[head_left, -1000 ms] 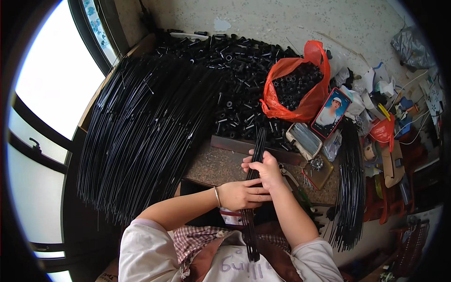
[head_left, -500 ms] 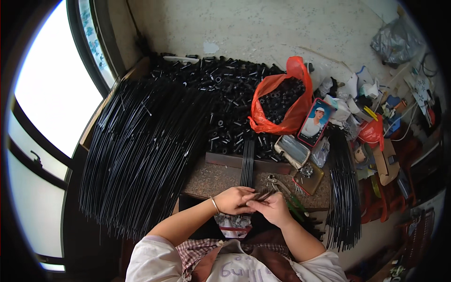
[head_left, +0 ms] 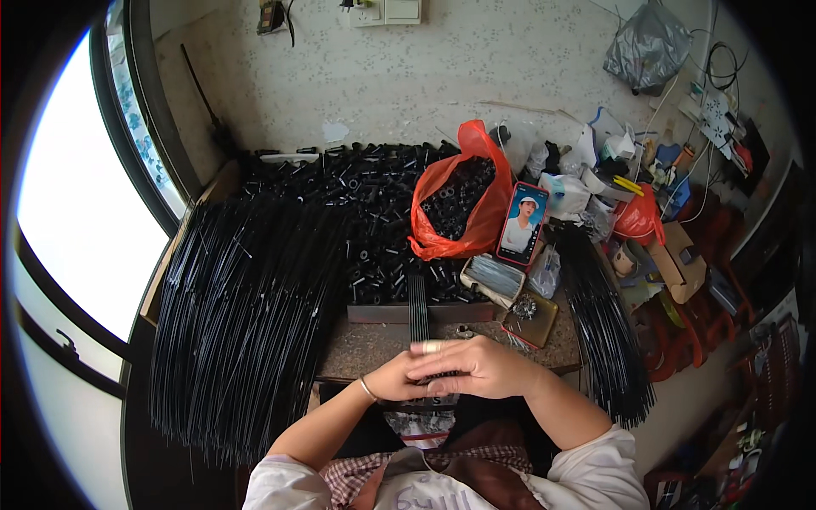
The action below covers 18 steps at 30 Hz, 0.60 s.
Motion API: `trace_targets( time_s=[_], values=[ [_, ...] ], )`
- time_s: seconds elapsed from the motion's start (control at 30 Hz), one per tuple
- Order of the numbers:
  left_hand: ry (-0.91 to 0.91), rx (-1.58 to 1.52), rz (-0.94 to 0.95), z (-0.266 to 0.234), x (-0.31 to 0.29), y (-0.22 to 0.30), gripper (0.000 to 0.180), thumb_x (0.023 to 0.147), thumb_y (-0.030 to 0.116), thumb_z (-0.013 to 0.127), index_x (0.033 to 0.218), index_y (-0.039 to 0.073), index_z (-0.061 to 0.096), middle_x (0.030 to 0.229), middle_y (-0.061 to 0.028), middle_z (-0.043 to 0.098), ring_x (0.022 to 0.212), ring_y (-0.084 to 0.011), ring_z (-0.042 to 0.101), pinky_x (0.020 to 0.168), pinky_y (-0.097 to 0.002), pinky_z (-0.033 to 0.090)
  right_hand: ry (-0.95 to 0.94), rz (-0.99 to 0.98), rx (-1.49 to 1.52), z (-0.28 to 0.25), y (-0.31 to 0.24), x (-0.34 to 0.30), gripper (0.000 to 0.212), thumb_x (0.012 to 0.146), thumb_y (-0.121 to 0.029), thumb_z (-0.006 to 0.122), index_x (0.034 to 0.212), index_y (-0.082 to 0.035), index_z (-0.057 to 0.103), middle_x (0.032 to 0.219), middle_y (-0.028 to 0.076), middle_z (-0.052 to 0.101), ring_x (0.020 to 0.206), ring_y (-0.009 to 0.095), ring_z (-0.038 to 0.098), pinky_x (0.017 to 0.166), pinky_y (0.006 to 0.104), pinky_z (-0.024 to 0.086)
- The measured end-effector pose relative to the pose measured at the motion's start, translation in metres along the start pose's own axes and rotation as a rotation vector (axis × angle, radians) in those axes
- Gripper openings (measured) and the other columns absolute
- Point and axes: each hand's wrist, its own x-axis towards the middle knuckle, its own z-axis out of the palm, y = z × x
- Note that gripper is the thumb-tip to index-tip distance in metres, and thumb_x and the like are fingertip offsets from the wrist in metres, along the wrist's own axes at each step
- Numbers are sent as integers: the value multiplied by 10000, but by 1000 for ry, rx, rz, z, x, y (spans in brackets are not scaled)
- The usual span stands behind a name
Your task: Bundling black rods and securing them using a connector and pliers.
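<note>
My right hand (head_left: 473,367) lies over my left hand (head_left: 399,381) at the near edge of a small brown work board (head_left: 365,347). Both close on a narrow bundle of thin black rods (head_left: 418,308) that runs away from me over the board toward a heap of short black tubes (head_left: 374,221). The part of the bundle under my hands is hidden. A light ring shows on a finger of my right hand, a thin bracelet on my left wrist.
A big fan of long black rods (head_left: 242,314) lies at my left by the window. An orange bag of black tubes (head_left: 459,200), a phone (head_left: 521,223), a small tray (head_left: 493,279) and clutter stand right. More black rods (head_left: 608,323) hang at the right.
The camera has tilted up, so more wall shows. My hands have drawn back from reaching over the board to its near edge, the right hand now covering the left.
</note>
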Motion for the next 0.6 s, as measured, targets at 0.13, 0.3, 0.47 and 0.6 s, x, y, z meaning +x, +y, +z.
trace_targets(
  time_s=[0.13, 0.3, 0.47, 0.6],
  values=[
    [-15, -110, 53, -17, 23, 55, 196, 674, 120, 597, 829, 1, 577, 719, -100, 587, 747, -193, 559, 690, -288, 426, 8, -102, 236, -17, 9, 12, 548, 690, -291, 574, 1107, 10, 384, 1154, 169, 369, 1124, 229, 286, 891, 348, 281],
    [-113, -246, -31, -20, 27, 59, 176, 667, 65, 589, 805, -43, 573, 746, -123, 586, 730, -225, 571, 744, -323, 418, 630, 466, -635, -50, 93, 4, 125, 648, -128, 561, 666, -5, 580, 699, 108, 546, 659, 246, 527, 603, 301, 409],
    [-95, -243, -34, -15, 22, 54, 149, 670, 39, 579, 795, -43, 573, 756, -134, 582, 770, -237, 562, 720, -310, 427, 404, 534, -931, -48, 132, -34, 54, 589, -86, 587, 631, -55, 577, 672, 64, 469, 709, 226, 467, 641, 316, 397],
    [20, -294, -107, -20, 26, 62, 151, 663, 18, 580, 806, -31, 578, 756, -136, 582, 756, -211, 564, 695, -278, 432, 477, 482, -894, -48, 135, -37, 29, 597, -80, 578, 599, -57, 561, 650, 65, 470, 698, 215, 461, 639, 309, 395]
  ],
)
